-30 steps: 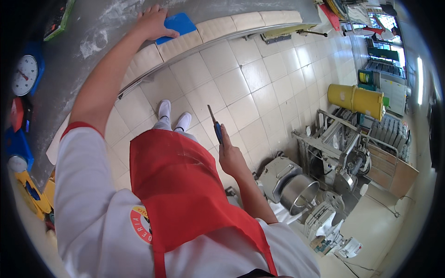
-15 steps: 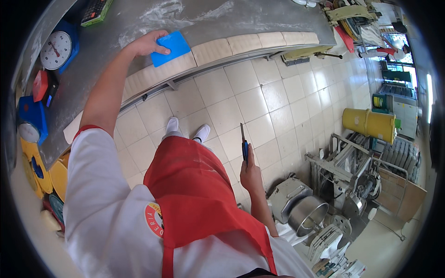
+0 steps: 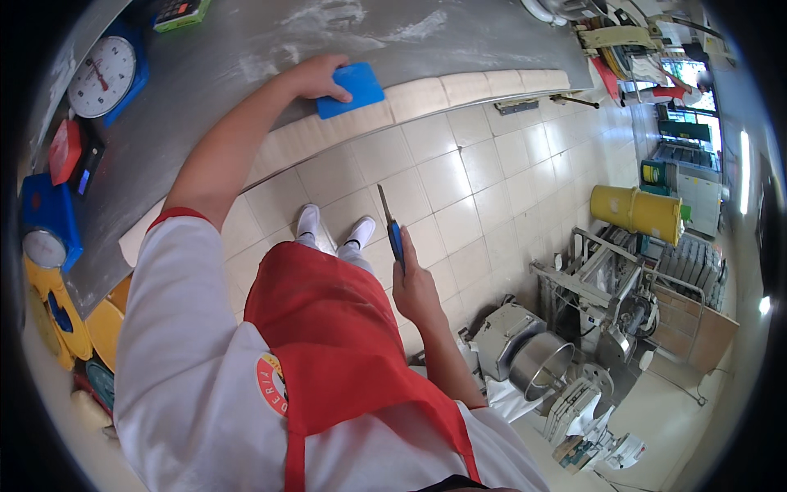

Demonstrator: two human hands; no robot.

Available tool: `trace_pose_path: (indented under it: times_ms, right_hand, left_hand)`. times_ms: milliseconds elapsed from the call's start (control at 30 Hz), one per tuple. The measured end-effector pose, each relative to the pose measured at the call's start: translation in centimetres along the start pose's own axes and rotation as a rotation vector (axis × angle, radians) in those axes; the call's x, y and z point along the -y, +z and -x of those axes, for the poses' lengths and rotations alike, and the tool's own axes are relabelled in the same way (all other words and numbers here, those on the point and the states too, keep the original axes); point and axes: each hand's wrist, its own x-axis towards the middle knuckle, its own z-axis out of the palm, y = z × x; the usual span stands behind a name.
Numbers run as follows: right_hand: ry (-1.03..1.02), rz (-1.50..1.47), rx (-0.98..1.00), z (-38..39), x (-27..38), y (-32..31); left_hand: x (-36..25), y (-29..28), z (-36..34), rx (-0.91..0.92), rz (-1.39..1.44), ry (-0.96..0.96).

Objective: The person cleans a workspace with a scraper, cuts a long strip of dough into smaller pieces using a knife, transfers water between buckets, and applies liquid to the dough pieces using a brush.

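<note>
Hands well apart, the left hand [image 3: 321,78] and the right hand [image 3: 416,289] each grip 1 tool. Largest is the grey, flour-streaked metal table [image 3: 467,56]. Along its edge nearest the person runs a long strip of pale, flat, dough-like blocks [image 3: 420,97], set end to end. At the table's left stands a blue-bodied scale [image 3: 102,75] with a round white dial. Clasped in the right hand, a narrow-bladed knife with a blue and black handle [image 3: 395,236] points away from the body, clear of the strip. Smallest, a flat, rectangular blue scraper [image 3: 361,86] is pinched by the left hand over the strip; whether they touch is unclear.
</note>
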Motion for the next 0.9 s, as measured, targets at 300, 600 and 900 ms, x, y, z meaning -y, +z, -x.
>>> trace_pose_path:
  times_ms: [300,600,900]
  right_hand:
    - [-0.24,0.224,-0.013,-13.2,10.3,3.4]
    - [-0.172,0.278,0.061,-14.8,11.5,2.9]
    - [-0.129,0.308,0.092,-14.3,12.5,1.7]
  left_hand:
    - [0.2,0.1,0.2,-0.117,-0.236,0.086]
    - [-0.7,-0.5,2.2,-0.166,-0.245,0.174]
    - [-2.4,0.2,7.5,0.099,-0.394,0.402]
